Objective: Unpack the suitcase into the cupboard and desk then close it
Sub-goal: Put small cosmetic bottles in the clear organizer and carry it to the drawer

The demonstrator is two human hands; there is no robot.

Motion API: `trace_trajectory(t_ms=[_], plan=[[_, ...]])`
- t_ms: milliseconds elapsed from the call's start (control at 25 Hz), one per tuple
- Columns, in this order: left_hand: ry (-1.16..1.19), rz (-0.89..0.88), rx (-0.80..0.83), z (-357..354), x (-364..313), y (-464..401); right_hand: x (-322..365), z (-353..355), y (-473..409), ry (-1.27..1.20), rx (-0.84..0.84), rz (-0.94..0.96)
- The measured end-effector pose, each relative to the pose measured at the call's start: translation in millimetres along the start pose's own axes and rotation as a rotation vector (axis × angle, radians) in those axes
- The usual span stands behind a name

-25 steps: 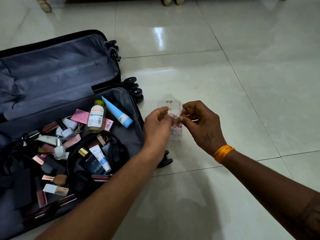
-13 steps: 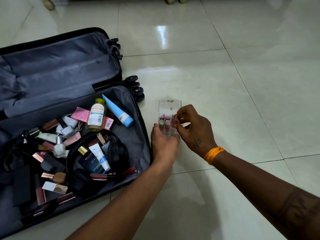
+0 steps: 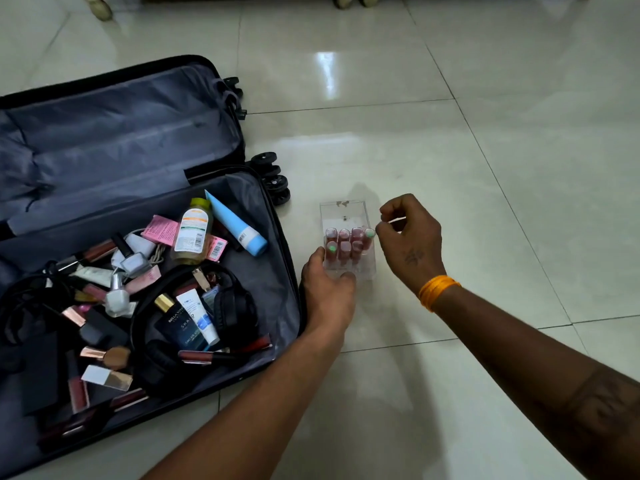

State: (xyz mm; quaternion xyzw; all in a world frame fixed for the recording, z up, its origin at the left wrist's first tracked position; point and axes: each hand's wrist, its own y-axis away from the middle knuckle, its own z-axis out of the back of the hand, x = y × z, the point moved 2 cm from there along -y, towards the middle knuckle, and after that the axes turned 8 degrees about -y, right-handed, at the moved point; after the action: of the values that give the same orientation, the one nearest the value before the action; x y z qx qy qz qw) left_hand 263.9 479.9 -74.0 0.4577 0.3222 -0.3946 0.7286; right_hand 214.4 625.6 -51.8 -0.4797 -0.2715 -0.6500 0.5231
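Observation:
A black suitcase [image 3: 121, 140] lies open on the tiled floor at the left, its near half full of cosmetics. Just to its right a clear acrylic organizer [image 3: 344, 211] stands on the floor with several pink lipsticks [image 3: 346, 245] upright in its near slots. My left hand [image 3: 329, 296] grips the organizer's near left corner, thumb on the side wall. My right hand [image 3: 412, 237] hovers at the organizer's right edge with its fingers curled and nothing visible in them.
In the suitcase lie a blue tube [image 3: 239, 225], a yellow-capped bottle [image 3: 192, 233], black headphones [image 3: 235, 306], a dark perfume bottle [image 3: 180, 323], nail polish bottles [image 3: 133, 259] and loose lipsticks. Suitcase wheels [image 3: 273, 178] stick out toward the organizer. Furniture legs [image 3: 98, 6] stand at the far edge.
Both hands held a lipstick above the organizer; it now stands in a slot. My right hand has drawn back to the right and my left hand has dropped to the near corner.

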Motion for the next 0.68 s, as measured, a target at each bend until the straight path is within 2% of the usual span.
trace_trajectory(t_ms=[80, 240, 400, 680], plan=[[-0.022, -0.001, -0.020, -1.2, -0.3, -2.9, -9.0, -4.2, -26.8, 0.059, 0.044, -0.162], [-0.056, -0.035, -0.074, -3.5, 2.7, -7.4, -23.7, -23.8, -61.5, 0.140, 0.246, -0.445], [-0.089, -0.070, -0.125, -7.5, 7.1, -12.6, -30.0, -27.0, -69.9, 0.090, 0.258, -0.576], [-0.194, -0.094, -0.134, -11.6, 9.3, -14.2, -28.2, -9.2, -76.1, -0.084, 0.337, -0.647]])
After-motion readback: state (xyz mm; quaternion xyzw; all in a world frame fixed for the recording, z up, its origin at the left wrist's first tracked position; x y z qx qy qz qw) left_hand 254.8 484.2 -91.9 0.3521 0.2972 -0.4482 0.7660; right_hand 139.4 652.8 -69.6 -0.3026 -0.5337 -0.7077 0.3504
